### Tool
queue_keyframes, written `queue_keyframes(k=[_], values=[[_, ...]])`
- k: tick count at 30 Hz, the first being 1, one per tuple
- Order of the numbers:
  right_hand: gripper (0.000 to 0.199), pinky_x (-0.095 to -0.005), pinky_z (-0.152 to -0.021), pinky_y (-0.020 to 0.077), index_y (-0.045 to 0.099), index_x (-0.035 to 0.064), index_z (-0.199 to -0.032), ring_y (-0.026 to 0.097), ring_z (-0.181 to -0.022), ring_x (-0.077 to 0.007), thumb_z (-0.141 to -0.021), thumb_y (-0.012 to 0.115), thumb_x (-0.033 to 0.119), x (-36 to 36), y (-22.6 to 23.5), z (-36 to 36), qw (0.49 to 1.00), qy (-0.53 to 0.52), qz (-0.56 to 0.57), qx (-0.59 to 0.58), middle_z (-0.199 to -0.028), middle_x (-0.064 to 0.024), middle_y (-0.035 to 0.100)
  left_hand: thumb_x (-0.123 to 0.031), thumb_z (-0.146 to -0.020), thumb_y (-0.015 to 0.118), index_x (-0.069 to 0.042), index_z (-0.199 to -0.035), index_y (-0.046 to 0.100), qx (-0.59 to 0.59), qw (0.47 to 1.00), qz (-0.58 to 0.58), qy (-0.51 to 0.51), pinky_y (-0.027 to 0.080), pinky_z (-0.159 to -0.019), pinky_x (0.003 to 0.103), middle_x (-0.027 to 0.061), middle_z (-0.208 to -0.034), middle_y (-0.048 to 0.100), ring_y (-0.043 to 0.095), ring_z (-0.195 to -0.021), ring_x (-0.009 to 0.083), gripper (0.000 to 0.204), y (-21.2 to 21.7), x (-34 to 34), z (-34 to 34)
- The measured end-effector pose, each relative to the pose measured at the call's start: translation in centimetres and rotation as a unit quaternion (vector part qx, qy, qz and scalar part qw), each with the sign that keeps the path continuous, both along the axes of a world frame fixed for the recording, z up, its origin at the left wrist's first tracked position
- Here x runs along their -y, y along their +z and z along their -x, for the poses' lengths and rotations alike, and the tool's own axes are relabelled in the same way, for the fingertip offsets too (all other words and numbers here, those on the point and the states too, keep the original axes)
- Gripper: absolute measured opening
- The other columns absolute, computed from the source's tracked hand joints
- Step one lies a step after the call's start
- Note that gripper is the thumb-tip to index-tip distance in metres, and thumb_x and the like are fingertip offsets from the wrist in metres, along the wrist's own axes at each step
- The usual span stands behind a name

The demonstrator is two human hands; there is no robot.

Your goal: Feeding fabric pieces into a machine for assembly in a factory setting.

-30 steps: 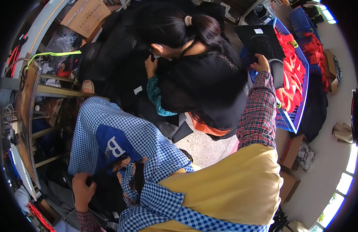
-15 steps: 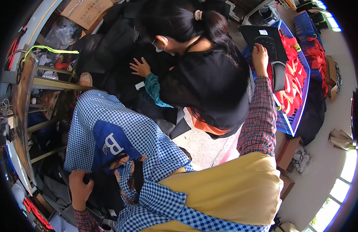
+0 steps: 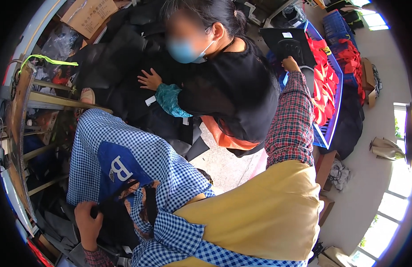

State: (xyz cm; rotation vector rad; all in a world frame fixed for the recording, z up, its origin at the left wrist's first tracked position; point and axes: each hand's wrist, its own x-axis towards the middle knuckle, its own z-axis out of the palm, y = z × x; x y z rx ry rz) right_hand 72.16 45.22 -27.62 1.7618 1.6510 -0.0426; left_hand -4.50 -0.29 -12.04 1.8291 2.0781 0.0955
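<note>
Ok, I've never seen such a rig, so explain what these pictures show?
No machine here: a person works with bare hands, and every picture comes from a wide fisheye camera on their head, so straight edges bend. Their right hand touches a flat black piece with a white label, by a blue plastic crate holding red fabric strips. Their left hand is at black fabric near their blue-and-white checked cloth apron; whether either grip is closed is hard to tell. A co-worker in a black top spreads one hand on dark material.
</note>
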Motion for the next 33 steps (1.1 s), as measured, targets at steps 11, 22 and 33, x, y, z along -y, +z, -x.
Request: queue_keyframes(k=[11, 22, 33], values=[[0.056, -0.0447, -0.083, 0.0503, 0.065, 0.0014, -0.110, 0.067, -0.092, -0.0335, -0.094, 0.045, 0.051, 1.5, -2.9, 0.6, 0.848, -0.300, -0.227, -0.372, -0.101, -0.0200, 0.068, -0.008, -0.064, 0.062, -0.001, -0.082, 0.058, -0.010, 1.000, 0.025, -0.010, 0.041, -0.082, 0.042, 0.0147, -0.080, 0.055, 0.053, -0.083, 0.0342, 0.019, -0.1, -0.1, 0.4], [0.018, -0.0221, -0.066, 0.0491, 0.060, 0.0001, -0.108, 0.060, -0.071, -0.0101, -0.100, 0.050, 0.013, 11.4, 12.1, 22.8, 0.400, -0.017, -0.623, -0.672, -0.087, -0.0072, 0.066, -0.004, -0.067, 0.064, -0.002, -0.092, 0.063, 0.045, 0.997, 0.056, 0.042, 0.043, -0.088, 0.042, 0.0138, -0.088, 0.060, 0.057, -0.092, 0.0332, 0.026, 0.8, 1.2, 1.8], [0.054, -0.0436, -0.057, 0.0489, 0.047, 0.0109, -0.056, 0.047, -0.048, -0.0162, -0.103, 0.035, 0.033, 24.9, 30.8, 40.9, -0.097, 0.242, 0.429, -0.865, -0.057, -0.0046, 0.048, -0.008, -0.078, 0.069, 0.000, -0.098, 0.066, 0.083, 0.994, -0.012, 0.067, 0.047, -0.084, 0.037, 0.0141, -0.098, 0.066, 0.062, -0.092, 0.0298, 0.022, 1.3, 1.8, 2.7]])
